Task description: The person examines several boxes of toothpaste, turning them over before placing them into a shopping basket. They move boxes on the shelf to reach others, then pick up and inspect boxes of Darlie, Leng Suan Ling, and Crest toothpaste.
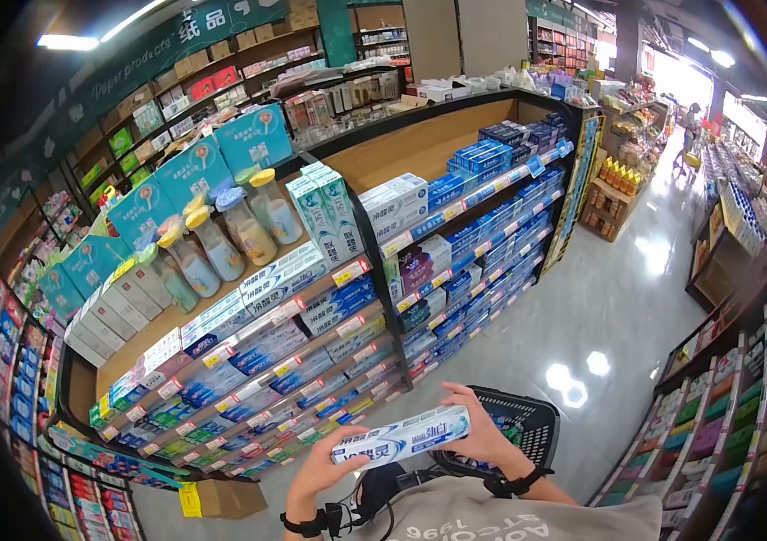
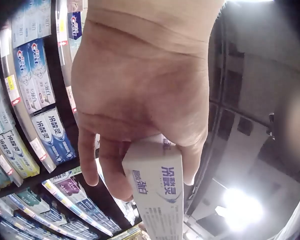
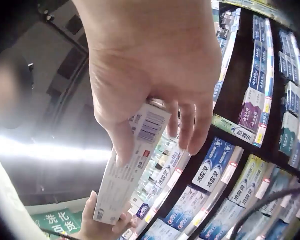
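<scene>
Both hands hold a long white toothpaste box (image 1: 401, 438) with blue lettering, level in front of the body in the head view. My left hand (image 1: 319, 463) grips its left end, the thumb lying along the near side. At the other end my right hand (image 1: 484, 435) has its thumb and fingers round the box. The left wrist view shows the box end coming out between thumb and fingers of the left hand (image 2: 142, 90). In the right wrist view the side with a barcode and small print faces the camera, with the right thumb (image 3: 121, 145) pressed on it.
A black shopping basket (image 1: 543, 440) with goods inside is just beyond the right hand. Shelves of toothpaste boxes (image 1: 262, 356) run along the left and ahead. Bottles with coloured lids (image 1: 217, 248) stand on top. A cardboard box (image 1: 228, 499) lies on the floor.
</scene>
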The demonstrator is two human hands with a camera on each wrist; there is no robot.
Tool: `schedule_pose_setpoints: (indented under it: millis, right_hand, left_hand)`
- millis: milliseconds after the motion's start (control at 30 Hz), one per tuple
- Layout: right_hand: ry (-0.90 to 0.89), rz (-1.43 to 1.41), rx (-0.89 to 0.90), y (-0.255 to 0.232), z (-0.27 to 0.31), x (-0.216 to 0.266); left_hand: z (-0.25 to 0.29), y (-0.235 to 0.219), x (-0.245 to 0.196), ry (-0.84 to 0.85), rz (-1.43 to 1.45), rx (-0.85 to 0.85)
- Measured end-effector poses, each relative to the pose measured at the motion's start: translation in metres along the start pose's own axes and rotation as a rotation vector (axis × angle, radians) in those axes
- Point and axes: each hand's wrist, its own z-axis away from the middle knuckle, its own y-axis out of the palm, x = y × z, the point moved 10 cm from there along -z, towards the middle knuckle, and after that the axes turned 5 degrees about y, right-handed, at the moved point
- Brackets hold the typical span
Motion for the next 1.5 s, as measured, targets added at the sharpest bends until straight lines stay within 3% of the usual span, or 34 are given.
schedule_pose_setpoints:
  millis: [133,167,233,433,500,800,1033,1167,1233,1333,1367,1500]
  right_hand:
    - [0.079,-0.261,0.027,0.0,0.001,-0.012]
    - [-0.031,-0.177,0.007,-0.004,-0.001,-0.005]
    - [-0.012,-0.157,0.027,-0.009,-0.002,0.0]
    - [0.116,-0.241,0.079,-0.006,0.007,-0.021]
    - [0.172,-0.312,0.067,-0.006,0.016,-0.027]
    - [0.2,-0.237,0.01,-0.024,0.047,-0.053]
    - [0.102,-0.2,0.077,-0.006,0.027,-0.038]
    - [0.229,-0.356,0.199,0.028,0.015,-0.055]
    - [0.169,-0.355,0.216,0.037,0.003,-0.051]
    - [0.126,-0.332,0.273,0.051,-0.011,-0.044]
    - [0.104,-0.341,0.284,0.051,-0.016,-0.031]
    - [0.066,-0.322,0.304,0.05,-0.029,-0.019]
  left_hand:
    - [-0.004,-0.001,-0.002,0.034,0.023,-0.027]
    - [-0.006,0.001,-0.005,0.033,0.036,-0.032]
    - [-0.006,0.004,-0.007,0.047,0.042,-0.038]
    - [0.007,0.019,0.023,-0.196,0.244,-0.056]
    - [0.007,0.027,0.025,-0.207,0.257,-0.053]
    - [-0.009,0.051,-0.001,-0.036,0.077,-0.032]
    - [0.02,0.029,-0.006,-0.043,-0.028,-0.121]
    - [0.041,0.016,0.002,-0.096,0.071,-0.231]
    - [0.05,0.004,0.015,-0.072,0.048,-0.294]
    - [0.068,-0.002,0.013,-0.252,0.135,-0.35]
    - [0.068,-0.006,0.009,-0.176,0.099,-0.373]
    - [0.071,-0.012,0.012,-0.162,0.126,-0.39]
